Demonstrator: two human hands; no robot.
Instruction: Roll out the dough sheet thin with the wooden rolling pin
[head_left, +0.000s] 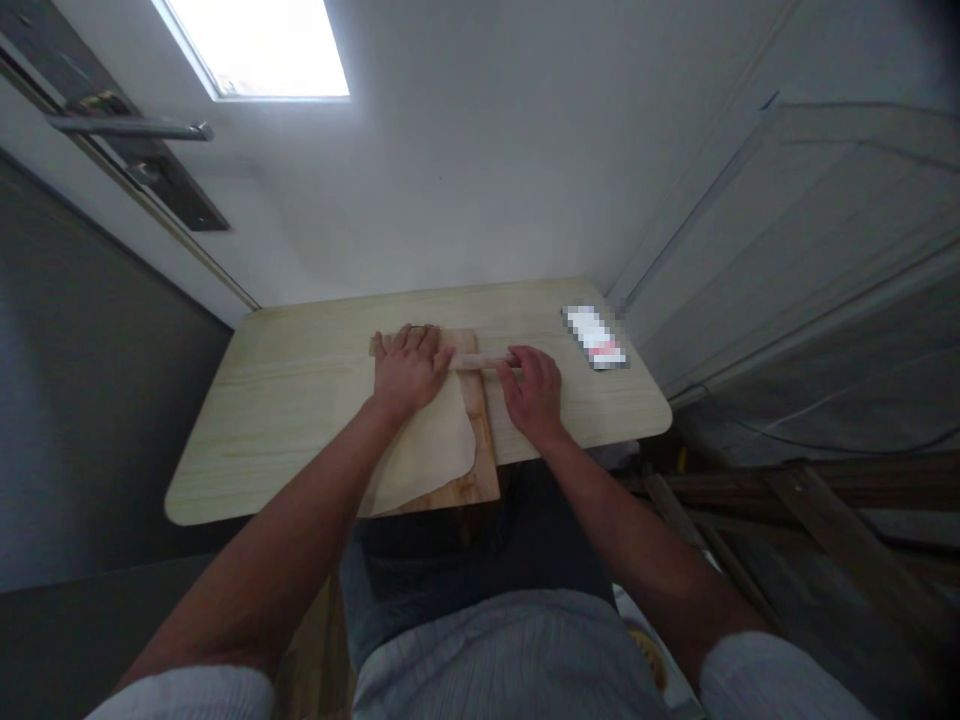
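Note:
A wooden board (484, 455) lies on the pale table, its near edge at the table's front edge. Spread over it is a pale, thin sheet (431, 455) that looks like rolled-out dough. A slim wooden rolling pin (478, 361) runs sideways across the board's far part. My left hand (409, 370) rests palm down with fingers spread over the pin's left side and the sheet; the pin's left end is hidden beneath it. At the pin's right end, the thumb and curled fingers of my right hand (534, 390) close around it, just beyond the board.
A phone-like object (595, 337), blurred out, lies at the table's right. The wood-patterned table (277, 400) stands against a white door (480, 180) with a metal handle (135, 127). Wooden slats (847, 520) are at the lower right.

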